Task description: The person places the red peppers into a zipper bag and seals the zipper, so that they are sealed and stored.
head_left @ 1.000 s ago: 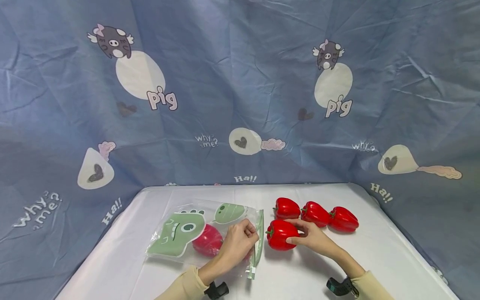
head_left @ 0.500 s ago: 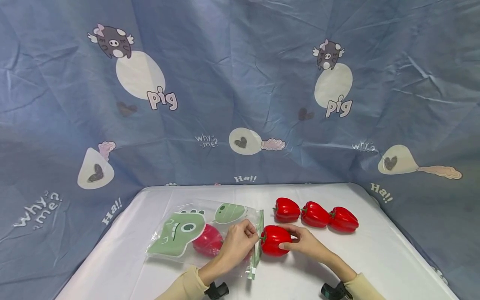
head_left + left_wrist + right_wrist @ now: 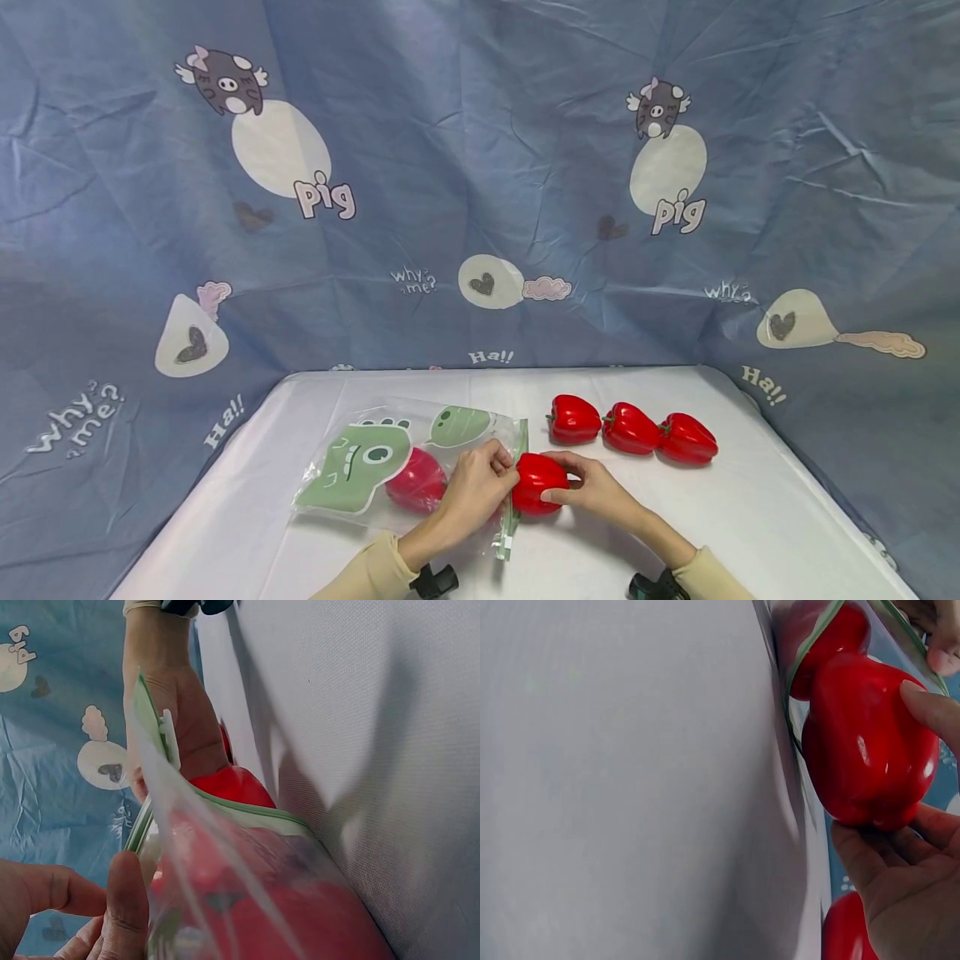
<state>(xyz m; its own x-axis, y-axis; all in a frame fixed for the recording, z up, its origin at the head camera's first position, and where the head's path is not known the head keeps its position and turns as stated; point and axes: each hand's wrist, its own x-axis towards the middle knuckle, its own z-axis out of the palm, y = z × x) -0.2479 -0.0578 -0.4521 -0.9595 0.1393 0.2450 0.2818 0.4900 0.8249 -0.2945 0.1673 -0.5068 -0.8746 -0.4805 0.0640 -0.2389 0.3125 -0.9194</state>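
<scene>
A clear zip bag with green cartoon prints lies flat on the left half of the table, its green-edged mouth facing right. Thumb and fingers of my left hand pinch the upper edge of that mouth, which gapes in the left wrist view. Inside the bag lies a red bell pepper; another red shape is partly hidden by my left wrist. My right hand grips a second red bell pepper from its bottom end. This pepper's stem end is at the bag mouth, between the green edges.
Behind my right hand, three more red bell peppers stand in a slanting row: a left one, a middle one and a right one. They rest on the white table. A blue printed curtain hangs behind it.
My right hand has moved left and slightly nearer with the bell pepper, from beside the bag to its mouth. My left hand has stayed on the bag's edge.
</scene>
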